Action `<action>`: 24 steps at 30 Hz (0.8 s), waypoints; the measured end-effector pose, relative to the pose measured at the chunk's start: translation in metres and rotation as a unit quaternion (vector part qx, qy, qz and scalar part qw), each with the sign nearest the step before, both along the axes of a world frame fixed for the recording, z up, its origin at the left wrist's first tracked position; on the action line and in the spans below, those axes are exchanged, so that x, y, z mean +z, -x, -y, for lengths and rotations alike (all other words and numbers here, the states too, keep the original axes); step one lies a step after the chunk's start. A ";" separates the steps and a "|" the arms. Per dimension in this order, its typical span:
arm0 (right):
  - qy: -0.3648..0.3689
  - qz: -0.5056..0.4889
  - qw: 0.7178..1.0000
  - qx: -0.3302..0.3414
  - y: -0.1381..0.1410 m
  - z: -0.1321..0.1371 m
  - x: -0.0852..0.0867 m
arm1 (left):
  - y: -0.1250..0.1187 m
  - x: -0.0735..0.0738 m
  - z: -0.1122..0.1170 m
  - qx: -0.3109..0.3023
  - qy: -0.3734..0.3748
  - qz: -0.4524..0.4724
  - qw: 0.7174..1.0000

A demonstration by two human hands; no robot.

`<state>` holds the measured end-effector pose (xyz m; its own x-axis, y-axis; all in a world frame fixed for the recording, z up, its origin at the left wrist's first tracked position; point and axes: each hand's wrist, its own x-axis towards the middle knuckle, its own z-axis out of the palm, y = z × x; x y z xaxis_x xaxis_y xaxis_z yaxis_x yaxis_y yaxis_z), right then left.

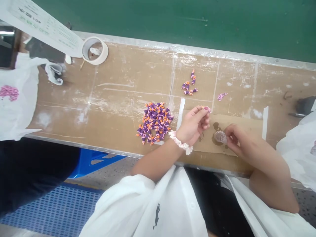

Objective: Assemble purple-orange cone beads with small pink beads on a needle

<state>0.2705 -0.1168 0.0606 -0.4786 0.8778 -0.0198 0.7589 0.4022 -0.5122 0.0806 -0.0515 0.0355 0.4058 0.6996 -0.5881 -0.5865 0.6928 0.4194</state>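
Up close, the left hand (195,124) has its fingertips pinched together on a tiny purple-and-orange piece (205,107), lifted just above the bench (111,98). A white scrunchie (182,143) circles that wrist. Just beside it, the right hand (234,136) rests on the bench with its fingers closed around a small round clear container (220,137), which sits on a dark stain on a taped-down cardboard patch (247,123). The two hands are near each other, not touching.

To the left of the left hand lies a heap of purple-and-orange pieces (155,121), next to a strip of white tape (180,113). Farther from the person, beyond the pinched piece, a smaller cluster of the same pieces (189,84) lies apart, and to its right a little scatter of pink beads (222,96).

At the far left corner of the bench stands a roll of masking tape (95,50), partly under a printed sheet of paper (41,24). A white plastic bag (16,98) with something pink inside hangs over the left end, and another white bag (300,149) lies at the right end. Below the bench edge a blue stool (91,163) shows, beside another person's dark trouser leg (32,171).
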 end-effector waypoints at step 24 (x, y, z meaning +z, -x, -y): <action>-0.140 -0.309 0.919 -0.200 0.036 0.007 -0.004 | -0.004 -0.002 0.017 -0.206 -0.113 0.153 0.960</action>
